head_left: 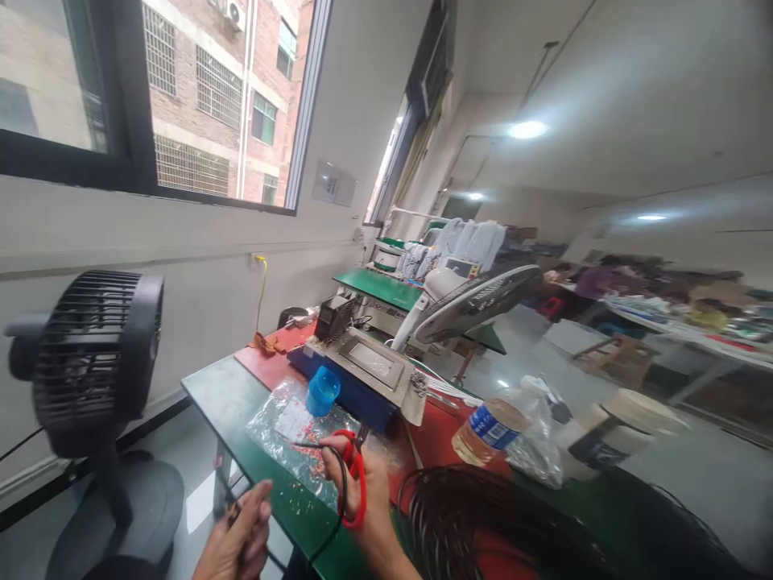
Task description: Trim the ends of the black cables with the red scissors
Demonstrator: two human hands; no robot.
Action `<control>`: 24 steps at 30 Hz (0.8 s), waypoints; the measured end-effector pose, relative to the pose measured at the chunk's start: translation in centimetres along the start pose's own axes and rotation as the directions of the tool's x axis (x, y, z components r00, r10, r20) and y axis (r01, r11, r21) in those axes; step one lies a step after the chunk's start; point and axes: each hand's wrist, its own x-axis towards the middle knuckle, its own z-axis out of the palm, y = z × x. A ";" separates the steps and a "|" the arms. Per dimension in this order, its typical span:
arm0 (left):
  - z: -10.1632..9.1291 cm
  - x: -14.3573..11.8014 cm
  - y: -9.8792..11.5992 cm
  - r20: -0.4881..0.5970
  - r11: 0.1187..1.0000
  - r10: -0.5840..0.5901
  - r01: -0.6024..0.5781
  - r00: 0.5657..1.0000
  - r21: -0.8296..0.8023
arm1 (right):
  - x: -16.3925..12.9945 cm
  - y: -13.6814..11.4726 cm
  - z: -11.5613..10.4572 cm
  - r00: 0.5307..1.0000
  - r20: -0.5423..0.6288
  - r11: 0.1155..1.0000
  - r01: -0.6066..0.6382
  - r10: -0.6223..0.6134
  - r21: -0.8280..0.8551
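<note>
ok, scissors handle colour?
Red, on the scissors in the right hand; head view shows it.

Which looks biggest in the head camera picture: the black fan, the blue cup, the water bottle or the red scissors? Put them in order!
1. Black fan, though it sits close to the camera.
2. Water bottle.
3. Red scissors, in the right hand, and blue cup: these look about alike, so no order for them.

Bright window daylight and glaring ceiling lamps; edges stretch and blur, the far room perhaps out of focus.
</note>
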 end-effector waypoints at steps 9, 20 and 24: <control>1.8 -2.2 0.6 0.103 0.993 0.062 -0.052 0.993 -0.104 | -4.3 -0.6 2.4 0.999 -0.032 0.998 -0.033 0.035 0.057; 1.6 -1.8 -0.2 0.083 0.976 0.112 -0.094 0.990 -0.194 | -5.7 -0.1 4.3 0.971 -0.067 0.937 -0.202 0.230 0.286; 1.7 -2.1 -0.2 0.099 0.975 0.143 -0.123 0.985 -0.185 | -6.3 0.2 4.4 0.967 -0.196 0.980 -0.135 0.163 0.147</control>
